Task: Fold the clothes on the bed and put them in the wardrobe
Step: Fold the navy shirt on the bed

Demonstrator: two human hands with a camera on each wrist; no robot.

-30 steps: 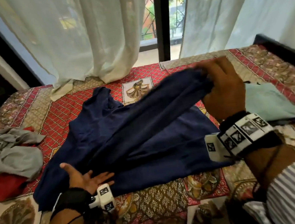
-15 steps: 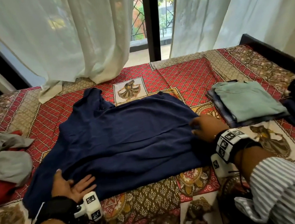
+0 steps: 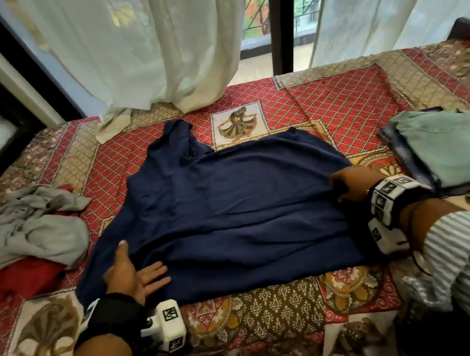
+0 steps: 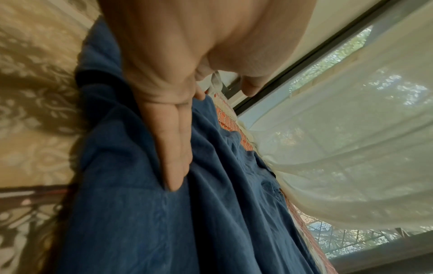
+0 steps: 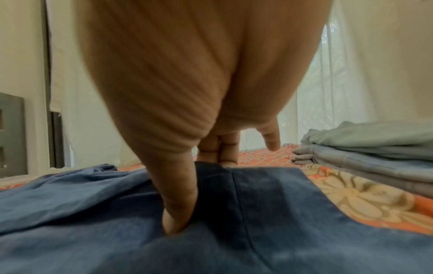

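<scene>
In the middle of the head view, a navy garment [image 3: 231, 207] lies spread on the patterned bed [image 3: 351, 100], one layer already turned over itself. The left hand [image 3: 130, 273] rests on its lower left corner with fingers straight and splayed, holding nothing; the left wrist view shows those fingers [image 4: 174, 148] lying flat along the cloth. At the right edge the right hand [image 3: 354, 183] presses down with thumb and fingers extended, not gripping. A folded stack [image 3: 444, 148] with a pale green piece on top sits at the right of the frame, just beside that hand, while a loose grey and red heap [image 3: 26, 236] waits at the left. The fabric looks thin, soft and limp, so it will probably sag and crease wherever it is unsupported; taking it at two corners or along a straight hem should keep the next fold even.
</scene>
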